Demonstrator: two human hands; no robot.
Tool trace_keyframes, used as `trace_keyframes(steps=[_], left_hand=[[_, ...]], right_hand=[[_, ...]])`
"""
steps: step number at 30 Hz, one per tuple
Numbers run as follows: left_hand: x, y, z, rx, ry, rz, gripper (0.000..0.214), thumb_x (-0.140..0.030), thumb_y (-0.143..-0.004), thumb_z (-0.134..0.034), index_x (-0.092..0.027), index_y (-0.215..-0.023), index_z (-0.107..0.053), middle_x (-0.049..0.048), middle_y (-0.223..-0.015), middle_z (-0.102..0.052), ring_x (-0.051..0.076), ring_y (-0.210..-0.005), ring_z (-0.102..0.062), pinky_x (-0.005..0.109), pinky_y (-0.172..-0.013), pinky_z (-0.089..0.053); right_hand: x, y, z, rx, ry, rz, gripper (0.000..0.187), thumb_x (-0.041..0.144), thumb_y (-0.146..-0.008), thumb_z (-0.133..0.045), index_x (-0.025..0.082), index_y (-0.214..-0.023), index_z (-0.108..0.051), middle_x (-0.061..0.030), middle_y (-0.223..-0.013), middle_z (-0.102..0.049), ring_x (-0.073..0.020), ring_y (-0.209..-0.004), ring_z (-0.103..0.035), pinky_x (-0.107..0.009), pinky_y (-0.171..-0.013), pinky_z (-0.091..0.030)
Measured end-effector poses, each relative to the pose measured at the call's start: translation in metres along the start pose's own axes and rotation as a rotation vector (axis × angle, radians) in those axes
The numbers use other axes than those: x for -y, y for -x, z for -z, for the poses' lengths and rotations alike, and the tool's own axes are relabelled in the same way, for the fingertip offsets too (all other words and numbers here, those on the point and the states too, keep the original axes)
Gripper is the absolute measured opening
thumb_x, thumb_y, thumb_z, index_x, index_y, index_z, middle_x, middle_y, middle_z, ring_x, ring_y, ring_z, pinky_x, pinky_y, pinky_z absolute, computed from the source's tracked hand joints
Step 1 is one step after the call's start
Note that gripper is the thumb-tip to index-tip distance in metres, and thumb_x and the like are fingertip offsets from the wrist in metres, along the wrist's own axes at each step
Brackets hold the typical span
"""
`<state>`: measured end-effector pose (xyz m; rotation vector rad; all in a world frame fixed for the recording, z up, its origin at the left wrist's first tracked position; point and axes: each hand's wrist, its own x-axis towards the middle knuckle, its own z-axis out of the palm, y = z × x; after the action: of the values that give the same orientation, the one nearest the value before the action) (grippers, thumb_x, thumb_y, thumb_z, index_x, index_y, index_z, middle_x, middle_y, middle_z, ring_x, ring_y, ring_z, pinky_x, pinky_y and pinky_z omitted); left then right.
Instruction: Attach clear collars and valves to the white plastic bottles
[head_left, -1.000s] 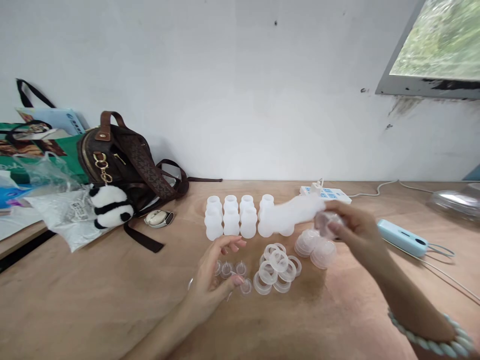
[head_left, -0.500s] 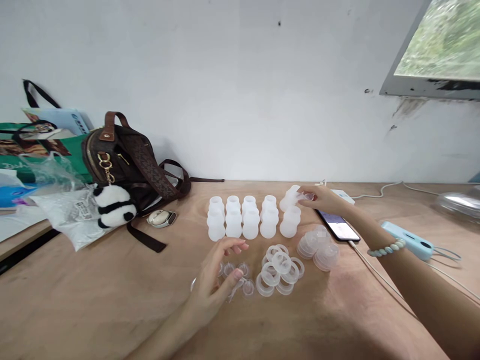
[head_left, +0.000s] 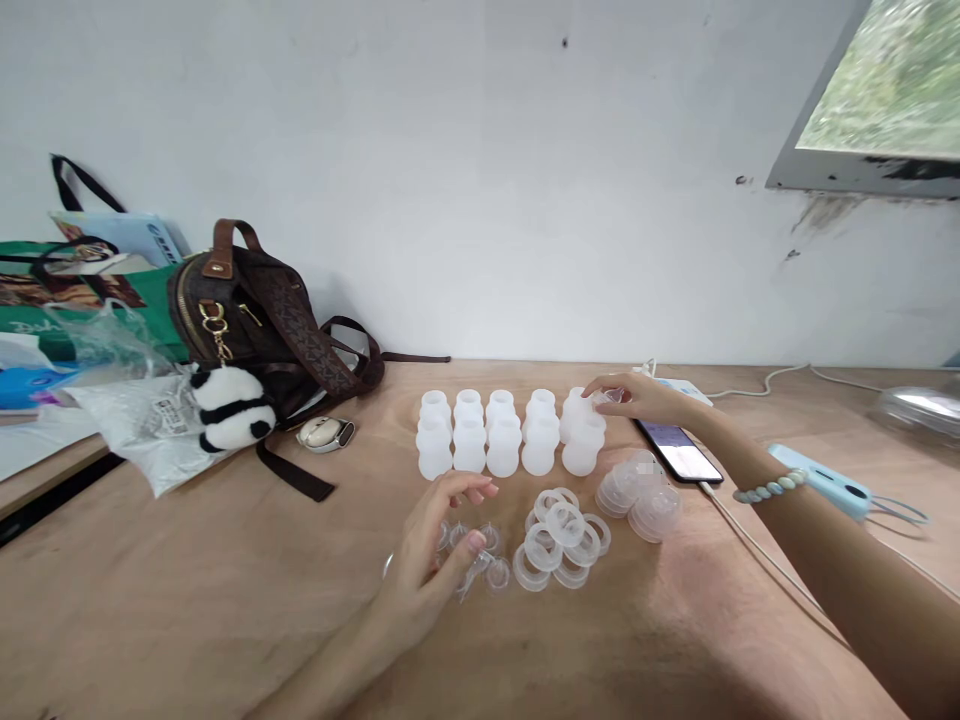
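Note:
Frosted white bottles with wavy sides stand in two rows on the wooden table. My right hand is at the back right corner of the group, its fingertips closed on the upper side of the rearmost right bottle. That bottle stands upright; something clear shows by the fingers, too small to name. My left hand hovers open, palm inward, over small clear teat-shaped pieces, partly hiding them. A heap of translucent rings lies between the hands, with clear round caps to its right.
A phone on a charging cable lies close to my right forearm, beside a light blue power bank. On the left are a brown backpack with a panda charm, a plastic bag and a watch.
The back right bottle was tilted in my right hand and now stands upright in line with its row. My left hand has hardly moved.

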<state>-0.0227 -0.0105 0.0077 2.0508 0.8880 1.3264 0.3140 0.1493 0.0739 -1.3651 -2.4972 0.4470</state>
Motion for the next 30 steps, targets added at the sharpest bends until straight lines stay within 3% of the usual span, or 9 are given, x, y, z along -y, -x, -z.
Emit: trace_keyframes(steps=[4,8,11,14,17,20,23,30], left_hand=[[0.001,0.0,0.001,-0.02,-0.01,-0.01,0.026,-0.034,-0.099,-0.045,-0.023,-0.121,-0.052,0.0073,-0.11,-0.063,0.022,-0.098,-0.054,0.035,-0.086,-0.041],[0.0,-0.001,0.001,-0.018,-0.017,0.006,0.023,-0.029,-0.098,-0.045,-0.023,-0.12,-0.053,0.0069,-0.109,-0.064,0.022,-0.098,-0.055,0.034,-0.087,-0.041],[-0.003,-0.003,0.0,-0.008,-0.029,0.042,0.02,-0.026,-0.097,-0.048,-0.023,-0.115,-0.056,0.0058,-0.107,-0.065,0.021,-0.098,-0.055,0.032,-0.087,-0.042],[-0.006,-0.003,-0.002,0.008,0.0,0.09,0.019,-0.027,-0.096,-0.05,-0.022,-0.111,-0.059,0.006,-0.104,-0.066,0.021,-0.099,-0.057,0.032,-0.086,-0.043],[-0.009,-0.004,-0.006,0.052,0.11,0.194,0.021,-0.035,-0.095,-0.051,-0.019,-0.101,-0.064,0.0047,-0.089,-0.066,0.019,-0.084,-0.059,0.029,-0.075,-0.045],[-0.011,-0.007,-0.008,0.115,0.307,0.347,0.036,-0.047,-0.092,-0.054,-0.017,-0.077,-0.064,0.0001,-0.065,-0.057,0.013,-0.058,-0.049,0.024,-0.055,-0.039],[-0.013,-0.012,-0.01,0.138,0.46,0.452,0.041,-0.054,-0.084,-0.063,-0.015,-0.069,-0.066,-0.0007,-0.059,-0.054,0.011,-0.052,-0.042,0.023,-0.05,-0.034],[-0.007,-0.011,-0.014,0.224,0.618,0.594,0.042,-0.054,-0.071,-0.078,-0.014,-0.08,-0.073,-0.0003,-0.059,-0.06,0.008,-0.049,-0.045,0.019,-0.047,-0.035]], right_hand=[[-0.001,0.003,0.007,-0.041,-0.002,-0.034,0.034,0.042,-0.084,-0.056,0.02,-0.108,-0.067,-0.0081,-0.099,-0.071,-0.0232,-0.086,-0.063,-0.037,-0.078,-0.048],[0.02,0.015,0.008,-0.262,-0.064,-0.054,0.037,0.045,-0.08,-0.065,0.021,-0.109,-0.057,-0.0051,-0.09,-0.067,-0.0216,-0.078,-0.062,-0.038,-0.075,-0.05],[0.057,0.032,-0.017,-0.482,-0.22,0.027,0.042,0.047,-0.075,-0.074,0.023,-0.1,-0.05,-0.0053,-0.095,-0.066,-0.0202,-0.077,-0.063,-0.035,-0.07,-0.054],[0.1,0.052,-0.064,-0.625,-0.324,0.167,0.037,0.043,-0.078,-0.074,0.024,-0.101,-0.051,-0.0068,-0.097,-0.068,-0.0214,-0.081,-0.067,-0.034,-0.07,-0.057],[0.134,0.069,-0.108,-0.642,-0.321,0.359,0.031,0.037,-0.084,-0.072,0.025,-0.105,-0.053,-0.0089,-0.101,-0.071,-0.0228,-0.087,-0.07,-0.032,-0.071,-0.058],[0.151,0.077,-0.131,-0.681,-0.19,0.553,0.028,0.03,-0.09,-0.065,0.022,-0.115,-0.054,-0.0133,-0.109,-0.071,-0.0238,-0.093,-0.071,-0.034,-0.074,-0.059],[0.154,0.078,-0.134,-0.721,-0.062,0.595,0.023,0.025,-0.093,-0.059,0.021,-0.115,-0.057,-0.0153,-0.108,-0.072,-0.0249,-0.092,-0.071,-0.034,-0.07,-0.059],[0.153,0.078,-0.133,-0.736,-0.041,0.597,0.019,0.024,-0.095,-0.055,0.019,-0.114,-0.059,-0.0158,-0.103,-0.073,-0.0235,-0.089,-0.071,-0.034,-0.07,-0.059]])
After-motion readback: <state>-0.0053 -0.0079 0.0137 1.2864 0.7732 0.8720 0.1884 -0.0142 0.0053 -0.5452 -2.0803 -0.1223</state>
